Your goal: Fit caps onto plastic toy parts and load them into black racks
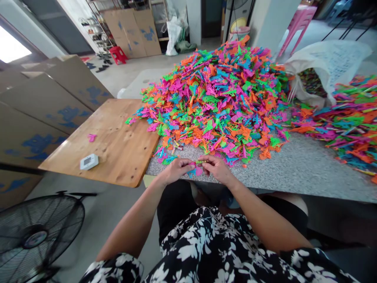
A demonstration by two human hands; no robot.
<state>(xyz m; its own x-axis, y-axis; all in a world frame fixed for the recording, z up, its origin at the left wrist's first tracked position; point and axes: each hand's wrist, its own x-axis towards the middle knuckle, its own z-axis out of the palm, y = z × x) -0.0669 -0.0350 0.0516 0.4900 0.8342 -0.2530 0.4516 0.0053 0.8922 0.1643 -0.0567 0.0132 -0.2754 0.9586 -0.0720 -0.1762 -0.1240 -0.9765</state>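
Note:
At the near edge of the grey speckled tabletop [294, 173], my two hands almost meet. My left hand [176, 169] is closed in a pinch on a small pink plastic piece [199, 171]; a bit of blue plastic shows beneath it. Between the fingertips of my right hand [217, 169] is a thin yellow-green strip [202, 161], its end touching the pink piece. The fingers partly hide both parts. Just beyond my hands rises a large heap of small plastic toy pieces [212, 98] in pink, orange, green and blue.
Left of the heap, a wooden board [120, 137] carries a pink toy gun [92, 137] and a white timer-like device [88, 161]. Cardboard boxes [44, 106] and a black fan [35, 236] stand at left. A white sack [332, 67] and a second heap [350, 122] lie at right.

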